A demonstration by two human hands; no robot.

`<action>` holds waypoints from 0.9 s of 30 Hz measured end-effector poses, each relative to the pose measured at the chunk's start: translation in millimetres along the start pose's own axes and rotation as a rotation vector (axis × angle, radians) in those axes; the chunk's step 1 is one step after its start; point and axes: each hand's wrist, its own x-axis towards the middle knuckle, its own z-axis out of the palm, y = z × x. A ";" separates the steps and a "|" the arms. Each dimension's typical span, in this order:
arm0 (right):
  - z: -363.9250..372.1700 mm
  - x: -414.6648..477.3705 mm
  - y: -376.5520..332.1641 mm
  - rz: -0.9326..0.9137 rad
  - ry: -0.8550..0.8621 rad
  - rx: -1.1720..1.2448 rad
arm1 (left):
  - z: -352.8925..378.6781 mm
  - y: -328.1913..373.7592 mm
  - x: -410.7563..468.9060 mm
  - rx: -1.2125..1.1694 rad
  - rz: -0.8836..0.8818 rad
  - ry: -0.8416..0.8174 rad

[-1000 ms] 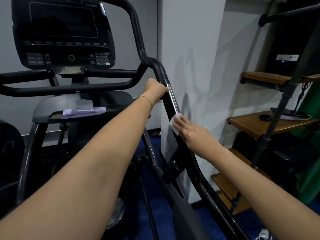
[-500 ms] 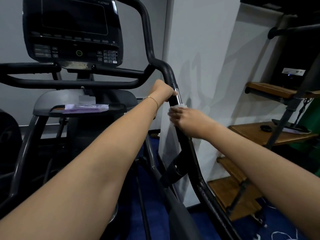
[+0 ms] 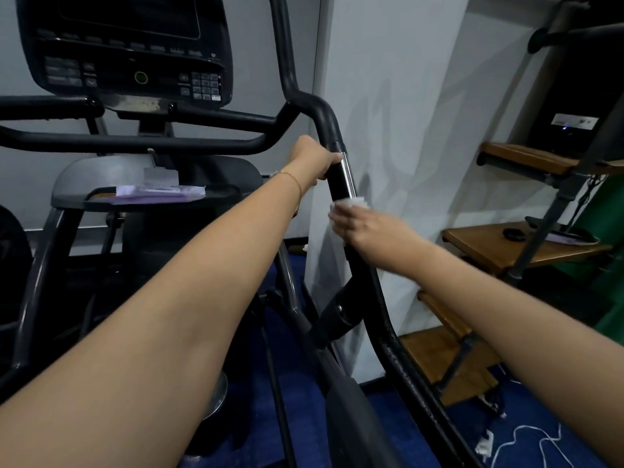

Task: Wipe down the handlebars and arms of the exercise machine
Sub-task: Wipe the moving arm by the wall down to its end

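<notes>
My left hand (image 3: pixel 315 160) grips the handlebar (image 3: pixel 338 182) steady, my right hand (image 3: pixel 366 228) holds the wipe (image 3: pixel 349 203) round it; best: full wrap, firm pressure, overlapping strokes.

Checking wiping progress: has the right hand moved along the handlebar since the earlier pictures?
Yes. The right hand and wipe slid up the handlebar toward the silver strip, then slightly back down.

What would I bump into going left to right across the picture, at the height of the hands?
Purple pack → left hand gripping the handlebar → right hand holding the white wipe against that bar → wooden shelf.
</notes>
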 end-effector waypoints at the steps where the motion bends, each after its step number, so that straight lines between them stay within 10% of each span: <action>1: 2.4 -13.0 -10.3 -0.027 0.059 0.001 | -0.6 -5.4 -4.1 0.008 0.048 0.019; 6: -2.7 -66.0 -34.5 0.029 0.145 0.270 | -8.1 -27.9 -36.0 -0.246 0.096 -0.080; 10: -35.6 -70.7 -40.2 0.762 0.300 1.161 | -12.2 -63.6 -85.3 -0.497 0.028 -0.058; 14: -53.6 -55.1 -44.5 1.068 0.483 1.740 | -4.5 -100.9 -141.6 -0.674 -0.094 -0.297; 21: -57.1 -45.1 -64.2 1.106 0.402 1.826 | 12.1 -114.9 -175.3 -0.738 -0.150 -0.326; 27: -44.3 -78.5 -76.4 0.998 0.160 0.970 | 18.6 -136.4 -168.3 -0.814 -0.210 0.021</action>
